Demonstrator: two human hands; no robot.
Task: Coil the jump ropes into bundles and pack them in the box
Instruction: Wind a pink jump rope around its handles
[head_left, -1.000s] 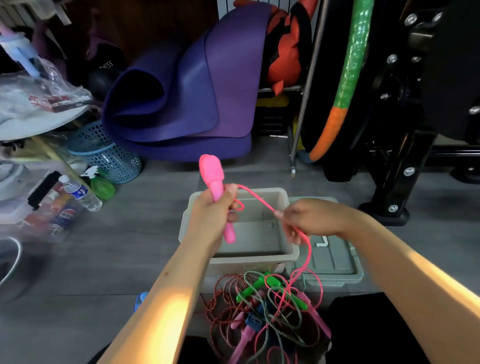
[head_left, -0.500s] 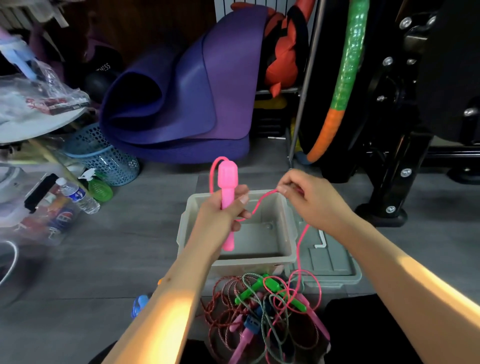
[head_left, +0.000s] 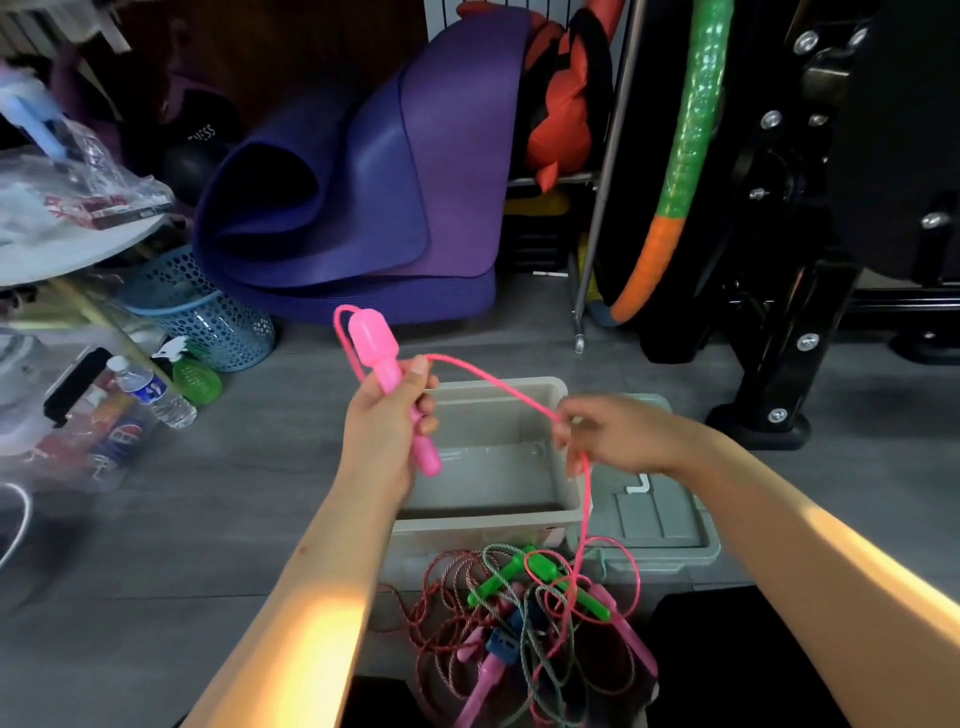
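Gripped upright in the left hand (head_left: 387, 431): one pink handle (head_left: 390, 384), fat end up, fingers wrapped round its shaft, thumb pressing the cord against it. Pink cord (head_left: 498, 384) loops out of the handle top, passes under the thumb, then runs toward 4 o'clock to the right hand (head_left: 618, 434). Right hand: fingertips pinching the cord, remaining fingers loosely curled. From that pinch the cord drops toward 6 o'clock into the pile below.

Box (head_left: 566, 499): grey plastic, open, on the floor directly under both hands; nothing seen inside. Lid (head_left: 670, 525): grey, flat on the floor, touching the box at its 3 o'clock side.

Rope pile (head_left: 530, 618): at 6 o'clock of the box, just beside its near wall. Contents tangled: green handles (head_left: 519, 577), a blue handle (head_left: 501, 642), further pink handles, a red speckled cord (head_left: 441, 597), a grey-green cord. None coiled.

Surroundings, relative to the box:
- Mat (head_left: 363, 192), purple, loosely rolled, at 11 o'clock, on the floor.
- Basket (head_left: 208, 317), blue, perforated, at 10 o'clock.
- Water bottle (head_left: 153, 389) and green spray bottle (head_left: 195, 376), at 9 o'clock, near the basket.
- Hoop (head_left: 680, 156), green and orange, upright, at 1 o'clock.
- Black frame (head_left: 789, 332) with bolts, at 2 o'clock.
- Floor (head_left: 234, 493), grey planks.
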